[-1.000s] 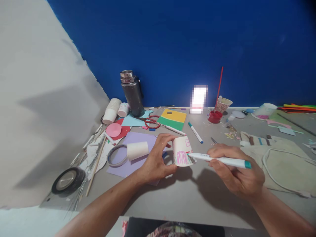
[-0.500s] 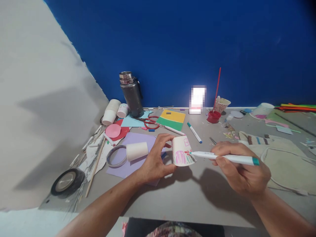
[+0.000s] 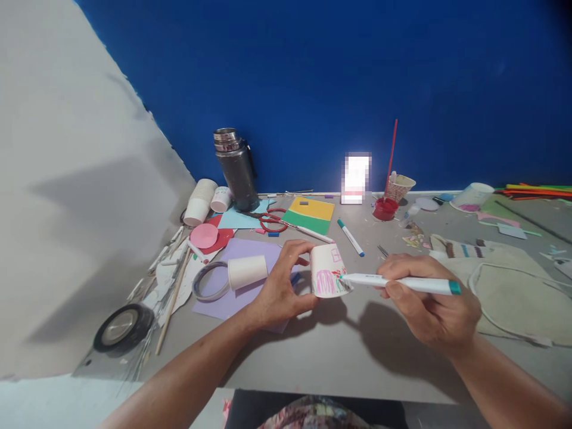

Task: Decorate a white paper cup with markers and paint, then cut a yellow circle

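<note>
A white paper cup [image 3: 324, 262] is held upside down and slightly tilted above the table. Pink, red and green drawings cover part of its side, with a pink window outline near the top. My left hand [image 3: 281, 286] grips the cup from the left, thumb below and fingers above. In my right hand [image 3: 433, 304] is a white felt-tip marker [image 3: 411, 284] with a green end, lying almost level. Its tip touches or nearly touches the cup beside the red and green marks. Behind the cup lies another marker [image 3: 351, 237] with teal and blue ends.
On the left are a plain paper cup [image 3: 247, 272], a tape roll [image 3: 210, 281] on purple paper [image 3: 214, 311], and black tape [image 3: 123, 328]. Red-handled scissors [image 3: 273, 220], a dark flask [image 3: 236, 173] and a red pot [image 3: 385, 208] stand further back. A cloth bag [image 3: 518, 298] lies right.
My right hand and the marker have shifted slightly left, with the tip lower left on the cup. My left hand keeps its hold. The whole view has moved a little.
</note>
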Action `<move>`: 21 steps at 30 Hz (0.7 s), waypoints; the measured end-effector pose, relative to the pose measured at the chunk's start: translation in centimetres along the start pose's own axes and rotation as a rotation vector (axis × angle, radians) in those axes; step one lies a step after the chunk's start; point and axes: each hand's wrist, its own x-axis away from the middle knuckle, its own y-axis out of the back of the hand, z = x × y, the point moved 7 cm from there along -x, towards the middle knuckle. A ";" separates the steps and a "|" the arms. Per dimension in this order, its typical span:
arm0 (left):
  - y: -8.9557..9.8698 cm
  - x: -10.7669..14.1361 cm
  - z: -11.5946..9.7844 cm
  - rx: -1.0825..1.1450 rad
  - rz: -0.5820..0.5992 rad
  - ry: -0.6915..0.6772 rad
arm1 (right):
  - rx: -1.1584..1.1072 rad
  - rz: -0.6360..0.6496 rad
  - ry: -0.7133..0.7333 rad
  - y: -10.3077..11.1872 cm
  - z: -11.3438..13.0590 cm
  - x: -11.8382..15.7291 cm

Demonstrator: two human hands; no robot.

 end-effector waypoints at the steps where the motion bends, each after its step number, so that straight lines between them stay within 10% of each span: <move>1: 0.0 0.0 0.0 -0.001 0.005 0.003 | 0.001 0.002 0.001 -0.1 0.1 -0.1; 21: -0.2 0.1 0.0 0.035 0.007 -0.041 | 0.080 -0.015 0.048 0.4 0.1 -0.2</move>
